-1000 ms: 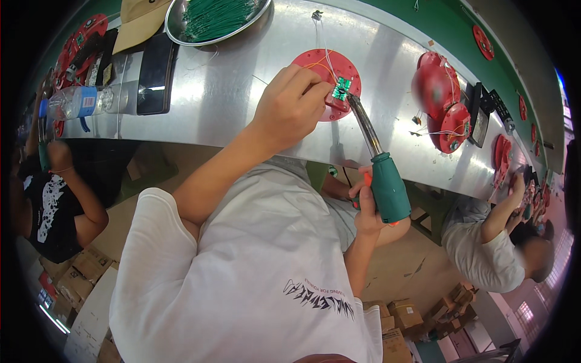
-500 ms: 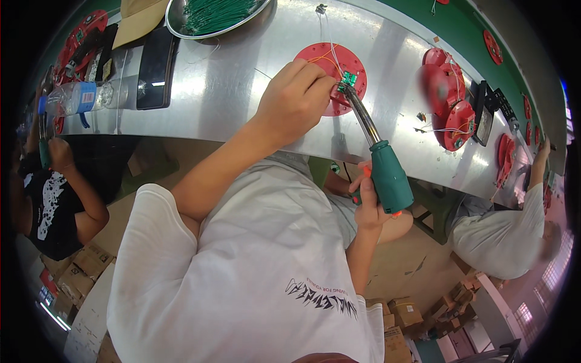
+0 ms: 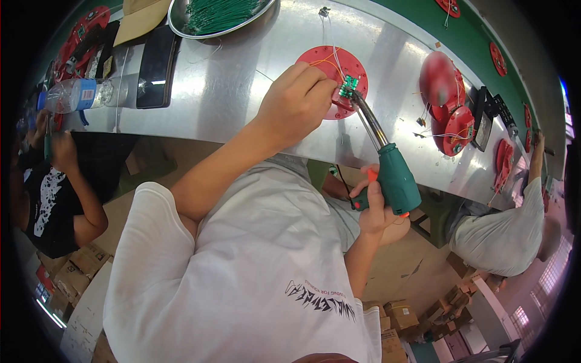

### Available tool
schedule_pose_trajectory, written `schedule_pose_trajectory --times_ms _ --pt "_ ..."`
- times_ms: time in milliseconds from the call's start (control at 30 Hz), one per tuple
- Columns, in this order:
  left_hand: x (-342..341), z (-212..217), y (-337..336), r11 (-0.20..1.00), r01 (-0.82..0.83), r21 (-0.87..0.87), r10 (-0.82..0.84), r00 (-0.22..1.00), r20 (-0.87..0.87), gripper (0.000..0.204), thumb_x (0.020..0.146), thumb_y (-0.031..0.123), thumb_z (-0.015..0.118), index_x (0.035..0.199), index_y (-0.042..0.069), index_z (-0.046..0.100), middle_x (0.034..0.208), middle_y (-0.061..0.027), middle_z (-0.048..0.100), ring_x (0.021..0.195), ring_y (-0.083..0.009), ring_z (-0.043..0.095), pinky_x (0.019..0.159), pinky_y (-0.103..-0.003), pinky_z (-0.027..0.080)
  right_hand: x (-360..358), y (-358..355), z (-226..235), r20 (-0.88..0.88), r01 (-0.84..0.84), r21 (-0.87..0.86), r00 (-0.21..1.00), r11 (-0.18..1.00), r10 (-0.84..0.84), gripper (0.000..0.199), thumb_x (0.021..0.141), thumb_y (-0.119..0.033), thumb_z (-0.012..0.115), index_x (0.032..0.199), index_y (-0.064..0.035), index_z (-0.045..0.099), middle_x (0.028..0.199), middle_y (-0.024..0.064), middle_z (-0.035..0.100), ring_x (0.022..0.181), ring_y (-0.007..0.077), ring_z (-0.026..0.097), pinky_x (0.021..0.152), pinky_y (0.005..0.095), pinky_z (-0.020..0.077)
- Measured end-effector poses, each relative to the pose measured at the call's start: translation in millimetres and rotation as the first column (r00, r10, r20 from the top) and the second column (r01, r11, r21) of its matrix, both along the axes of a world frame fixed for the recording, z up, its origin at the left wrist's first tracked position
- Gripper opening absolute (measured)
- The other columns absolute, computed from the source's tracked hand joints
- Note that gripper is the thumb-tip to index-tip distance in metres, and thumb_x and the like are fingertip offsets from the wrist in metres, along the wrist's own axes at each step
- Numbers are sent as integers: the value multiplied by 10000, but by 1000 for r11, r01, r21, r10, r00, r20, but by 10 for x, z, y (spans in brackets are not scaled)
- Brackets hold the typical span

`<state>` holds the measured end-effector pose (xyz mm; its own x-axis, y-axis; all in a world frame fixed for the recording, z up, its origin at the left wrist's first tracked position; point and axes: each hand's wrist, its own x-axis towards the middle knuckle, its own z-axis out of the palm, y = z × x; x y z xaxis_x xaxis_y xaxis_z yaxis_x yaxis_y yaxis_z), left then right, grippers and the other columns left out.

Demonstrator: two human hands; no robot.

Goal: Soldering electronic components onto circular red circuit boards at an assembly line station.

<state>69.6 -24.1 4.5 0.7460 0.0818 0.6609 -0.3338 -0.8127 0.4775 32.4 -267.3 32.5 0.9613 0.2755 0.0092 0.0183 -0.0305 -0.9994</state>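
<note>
A round red disc [image 3: 357, 62] lies on the metal bench in front of me, bearing a small green circuit board [image 3: 349, 83] with thin orange and white wires [image 3: 327, 62]. My left hand [image 3: 296, 100] rests over the disc's left side, its thumb and fingers pinched at the board's left edge; what they grip is hidden. My right hand [image 3: 375, 202] is wrapped round the handle of a green soldering gun [image 3: 396, 178] with an orange trigger. The gun's metal barrel slants up to the left, and its tip is at the board's lower right edge.
A metal bowl [image 3: 177, 23] of green wires, a black tablet-like device [image 3: 156, 72], a tan cap [image 3: 138, 23] and a plastic bottle [image 3: 71, 95] stand to the left. Stacked red discs [image 3: 455, 130] lie right, one blurred. Other people [image 3: 499, 224] sit on both sides.
The soldering gun has shifted slightly right and down, its tip moving to the board's lower right edge. My left hand keeps its pinch. The blurred red disc on the right has moved slightly.
</note>
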Motion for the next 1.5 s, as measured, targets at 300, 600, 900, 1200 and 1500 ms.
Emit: schedule_pose_trajectory --times_ms 300,600,900,1200,1500 --pt "20 0 1 1000 13 -7 -13 1000 6 152 775 -42 702 922 -12 678 871 -110 634 784 -284 615 692 -370 527 56 -32 -52 172 84 61 981 995 -93 380 922 -125 573 1209 119 530 1046 236 650 541 204 612 478 303 501" --pt "13 106 20 995 -12 96 12 1000 1 134 761 -16 704 891 3 682 835 -105 621 750 -286 597 663 -377 505 278 -65 -81 212 163 195 956 967 -204 387 936 -143 560 1199 135 500 1019 258 637 533 212 614 460 306 507" --pt "78 652 320 994 32 101 -19 992 -127 357 729 106 785 1063 27 685 1086 -149 640 989 -344 589 870 -429 477 764 -231 -246 156 237 417 932 877 -327 333 979 -190 506 1151 95 508 1009 218 608 488 187 561 430 325 495" --pt "790 700 401 862 408 300 -144 766 -627 591 737 454 785 1213 120 679 1338 -123 557 1315 -393 398 1094 -538 301 689 -56 -310 39 522 590 744 616 -667 428 980 -348 469 1114 57 501 538 102 520 459 192 518 479 292 457" --pt "3330 700 0 935 29 352 1 996 -86 446 834 348 714 1201 97 678 1157 -126 689 1166 -370 573 992 -494 431 669 -141 -320 33 583 535 709 612 -704 377 986 -276 460 1176 49 475 846 164 592 498 192 537 466 320 497"
